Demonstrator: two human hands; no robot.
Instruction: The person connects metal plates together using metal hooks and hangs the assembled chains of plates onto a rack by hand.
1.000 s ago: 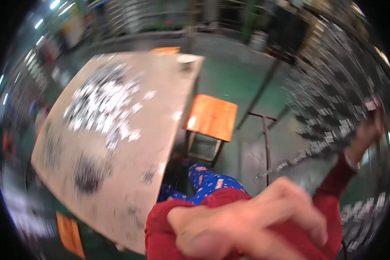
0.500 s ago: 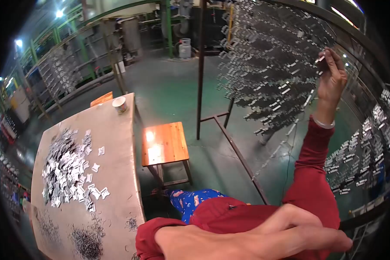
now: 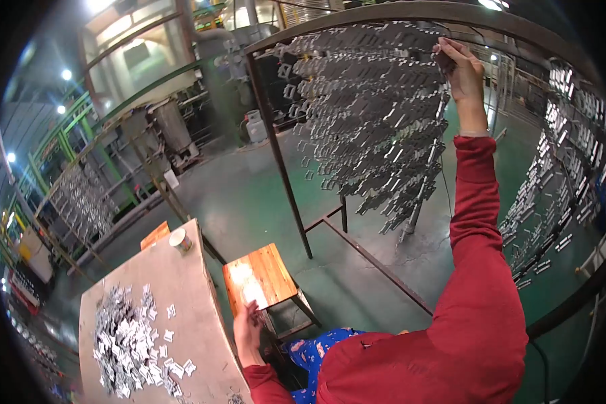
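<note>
My right hand (image 3: pixel 464 71) is raised at the upper right edge of a hanging rack of small metal pieces (image 3: pixel 377 121). Its thumb and fingers pinch a small dark metal piece (image 3: pixel 443 60) there, partly hidden by the fingers. Lower down, my left hand (image 3: pixel 248 330) is beside the table's right edge, in front of the wooden stool. Its fingers are half curled and slightly apart, and I see nothing in them. A heap of flat silvery metal pieces (image 3: pixel 131 343) lies on the table (image 3: pixel 202 323), to the left of that hand.
A paper cup (image 3: pixel 180 240) stands at the table's far corner. The wooden stool (image 3: pixel 262 276) is between the table and the dark metal frame (image 3: pixel 276 145). More pieces hang on a second rack (image 3: pixel 552 168) at the right. A gas cylinder (image 3: pixel 255 126) stands farther back.
My left hand has moved from close in front of me, lower right, to the table's edge. My right hand stays raised at the rack. The view has tilted up and turned right.
</note>
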